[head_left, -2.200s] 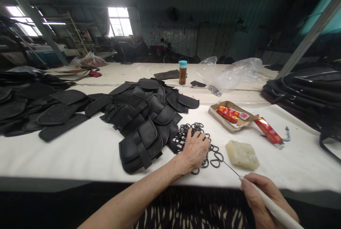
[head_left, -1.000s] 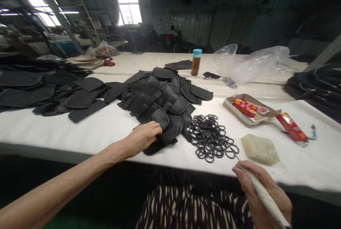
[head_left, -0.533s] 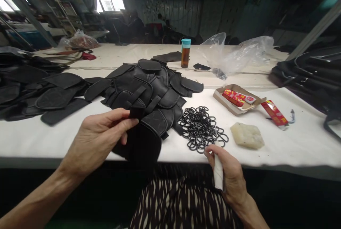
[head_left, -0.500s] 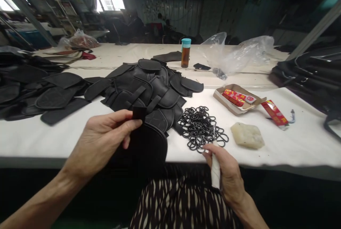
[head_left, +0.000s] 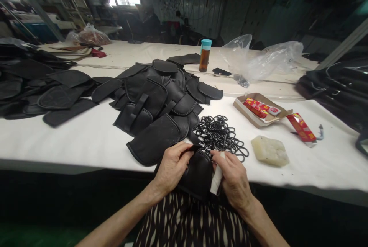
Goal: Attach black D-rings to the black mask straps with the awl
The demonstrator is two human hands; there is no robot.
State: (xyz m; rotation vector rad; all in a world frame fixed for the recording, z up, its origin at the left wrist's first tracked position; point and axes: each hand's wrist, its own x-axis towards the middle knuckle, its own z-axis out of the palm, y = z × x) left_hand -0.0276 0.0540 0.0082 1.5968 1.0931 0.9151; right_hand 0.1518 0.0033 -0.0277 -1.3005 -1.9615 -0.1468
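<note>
My left hand (head_left: pixel 171 168) pinches the end of a strap on a black leather pouch piece (head_left: pixel 199 174), held at the table's front edge above my lap. My right hand (head_left: pixel 235 176) is closed round an awl (head_left: pixel 217 178), a thin metal shaft in a white wrapped handle. Its thumb and fingertip meet at the right side of the pouch piece; whether a ring is between them I cannot tell. Just beyond both hands lies a heap of black D-rings (head_left: pixel 215 130). A pile of similar black leather pieces (head_left: pixel 156 134) rises to the left of the rings.
A yellowish wax-like block (head_left: pixel 270 151) lies right of the rings. Behind it are an open carton (head_left: pixel 250 118) and a red box (head_left: pixel 301 129). A bottle (head_left: pixel 205 55) and clear plastic bags (head_left: pixel 267 59) stand farther back. More black pieces (head_left: pixel 61 90) spread left.
My left hand left the rings, picked up a pouch piece by its strap and brought it rightward. My right hand moved left with the awl, and both hands now meet at the piece.
</note>
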